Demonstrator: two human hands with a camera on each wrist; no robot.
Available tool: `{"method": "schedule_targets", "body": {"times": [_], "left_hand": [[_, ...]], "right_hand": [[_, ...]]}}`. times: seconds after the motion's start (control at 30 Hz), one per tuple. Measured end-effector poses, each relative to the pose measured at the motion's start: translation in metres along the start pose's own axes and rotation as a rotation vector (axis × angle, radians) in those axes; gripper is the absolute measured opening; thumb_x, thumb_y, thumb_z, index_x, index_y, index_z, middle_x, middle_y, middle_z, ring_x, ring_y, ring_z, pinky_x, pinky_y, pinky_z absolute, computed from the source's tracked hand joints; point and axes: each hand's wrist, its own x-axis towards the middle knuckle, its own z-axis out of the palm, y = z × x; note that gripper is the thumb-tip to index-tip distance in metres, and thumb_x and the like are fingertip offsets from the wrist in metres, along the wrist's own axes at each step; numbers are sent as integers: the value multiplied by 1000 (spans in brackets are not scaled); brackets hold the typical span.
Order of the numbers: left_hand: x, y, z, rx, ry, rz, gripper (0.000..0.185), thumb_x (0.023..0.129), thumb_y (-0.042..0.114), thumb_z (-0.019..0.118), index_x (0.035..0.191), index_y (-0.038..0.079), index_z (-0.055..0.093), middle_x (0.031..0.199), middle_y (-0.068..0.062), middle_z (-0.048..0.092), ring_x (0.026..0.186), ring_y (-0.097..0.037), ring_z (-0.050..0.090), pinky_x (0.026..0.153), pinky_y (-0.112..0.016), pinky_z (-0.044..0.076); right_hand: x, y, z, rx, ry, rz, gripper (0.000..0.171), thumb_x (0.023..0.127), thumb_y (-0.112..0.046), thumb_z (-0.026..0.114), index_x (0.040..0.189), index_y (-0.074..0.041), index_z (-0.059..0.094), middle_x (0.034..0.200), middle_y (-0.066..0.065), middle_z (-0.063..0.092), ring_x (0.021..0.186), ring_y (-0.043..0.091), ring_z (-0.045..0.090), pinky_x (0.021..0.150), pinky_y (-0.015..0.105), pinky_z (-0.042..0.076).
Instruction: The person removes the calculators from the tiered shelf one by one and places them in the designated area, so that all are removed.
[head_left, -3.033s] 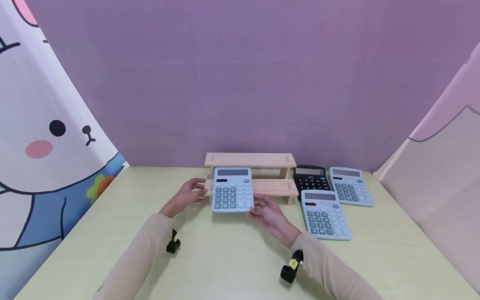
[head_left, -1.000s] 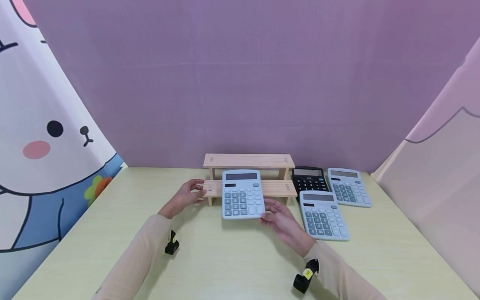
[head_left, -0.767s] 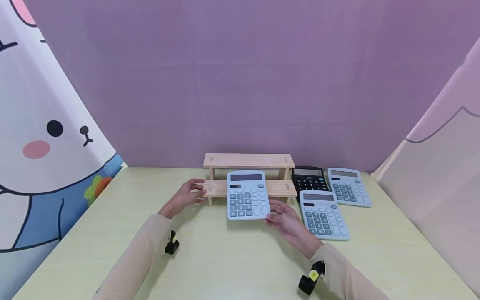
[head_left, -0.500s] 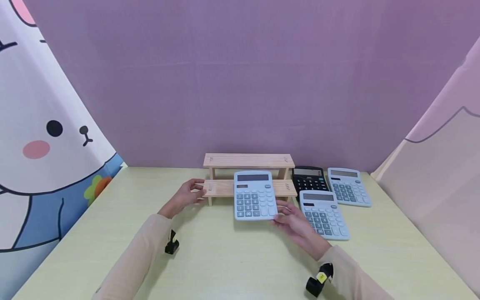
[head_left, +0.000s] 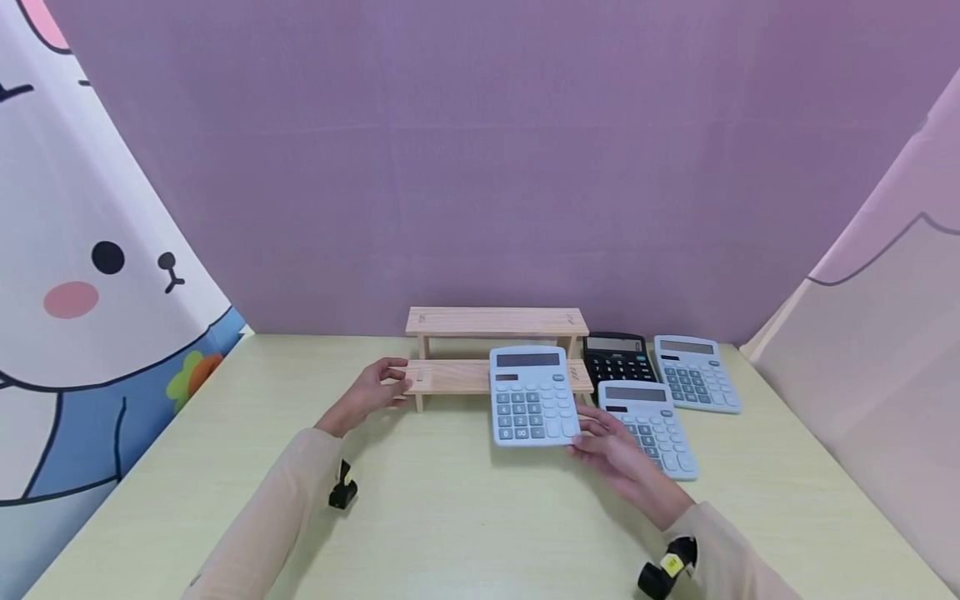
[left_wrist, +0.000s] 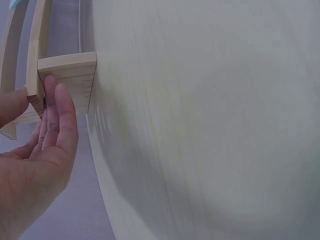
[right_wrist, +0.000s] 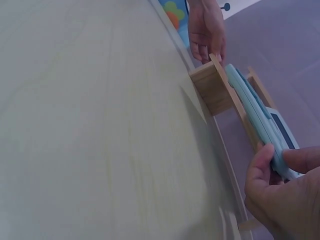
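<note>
Since three seconds ago the held calculator (head_left: pixel 532 397) has slid rightward along the front of the wooden shelf (head_left: pixel 497 322), from the shelf's left part to its right part, and the right hand (head_left: pixel 611 448) has gone with it; the left hand (head_left: pixel 372 389) has not shifted. Largest first: purple backdrop behind, cartoon rabbit curtain (head_left: pixel 82 275) at left, pale pink curtain (head_left: pixel 877 350) at right, light wood table (head_left: pixel 450 517) under everything. Two-step wooden shelf stands at the table's far middle. Held calculator, light blue, tilts up with its keys toward the camera, top edge in front of the lower step; the right hand pinches its lower right corner, thumb on the face, fingers curled behind. Three more calculators lie flat to the right of the shelf: a light blue one (head_left: pixel 652 427) just beside the right hand, a black one (head_left: pixel 618 357) behind it, another light blue one (head_left: pixel 696 372) farthest right. Left hand rests against the left end of the lower step, fingers straight and together, thumb apart on the end's other side. Black wrist cameras on both sleeves.
</note>
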Motion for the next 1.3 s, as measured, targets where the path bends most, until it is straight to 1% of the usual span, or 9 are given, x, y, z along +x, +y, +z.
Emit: {"method": "schedule_targets", "body": {"times": [0.17, 0.27, 0.43, 0.67, 0.83, 0.93, 1.03, 1.2, 1.3], "left_hand": [[0, 1, 0, -2, -3, 3, 47, 92, 4, 48, 135, -3, 30, 120, -24, 45, 91, -20, 59, 90, -41, 53], [0, 1, 0, -3, -2, -1, 47, 92, 4, 48, 135, -3, 30, 120, -24, 45, 92, -22, 59, 90, -41, 53], [0, 1, 0, 3, 7, -10, 46, 92, 5, 48, 135, -2, 31, 120, -23, 45, 90, -19, 59, 89, -41, 54], [1, 0, 0, -3, 2, -5, 47, 92, 4, 49, 135, -2, 31, 120, -24, 45, 93, -23, 60, 88, -40, 54], [2, -1, 0, -1, 5, -7, 47, 92, 4, 49, 135, -2, 31, 120, -23, 45, 93, -23, 60, 87, -40, 55], [2, -1, 0, -3, 6, -12, 47, 92, 4, 49, 134, -2, 32, 120, -23, 45, 95, -26, 59, 87, -39, 55], [2, -1, 0, -5, 5, -15, 47, 92, 4, 49, 135, -2, 31, 120, -23, 45, 97, -28, 59, 87, -40, 55], [2, 0, 0, -8, 6, -18, 47, 92, 4, 49, 135, -2, 31, 122, -24, 44, 97, -27, 58, 88, -40, 54], [2, 0, 0, -11, 6, -19, 47, 92, 4, 48, 135, -2, 30, 122, -24, 44, 98, -29, 58, 89, -41, 54]], "right_hand": [[-6, -4, -10, -15, 3, 14, 63, 82, 10, 49, 138, -1, 23, 103, 1, 52, 89, 13, 57, 89, 27, 52], [-10, -6, -17, -3, 1, 9, 60, 82, 10, 49, 136, -3, 26, 103, 1, 51, 88, 13, 57, 89, 27, 52], [-13, -7, -27, 9, -28, -20, 53, 82, 10, 50, 130, -5, 33, 100, 1, 52, 87, 13, 57, 88, 26, 52], [-18, -11, -41, 2, -58, -35, 56, 83, 9, 50, 133, -3, 27, 102, 0, 54, 89, 12, 57, 85, 24, 53], [-21, -12, -51, 15, -76, -41, 51, 84, 9, 49, 130, -7, 31, 103, 0, 53, 89, 11, 57, 85, 22, 52], [-22, -13, -57, 15, -92, -48, 47, 85, 9, 48, 126, -11, 35, 102, 0, 53, 89, 11, 57, 84, 22, 52], [-23, -13, -64, 15, -103, -58, 46, 86, 8, 48, 125, -12, 36, 103, -1, 52, 89, 12, 57, 85, 22, 53], [-26, -13, -76, 34, -111, -62, 44, 86, 8, 47, 123, -15, 38, 104, -1, 53, 90, 11, 57, 85, 22, 53], [-28, -14, -82, 41, -121, -69, 43, 86, 8, 47, 121, -17, 40, 103, -1, 53, 89, 11, 57, 84, 22, 53]]}}
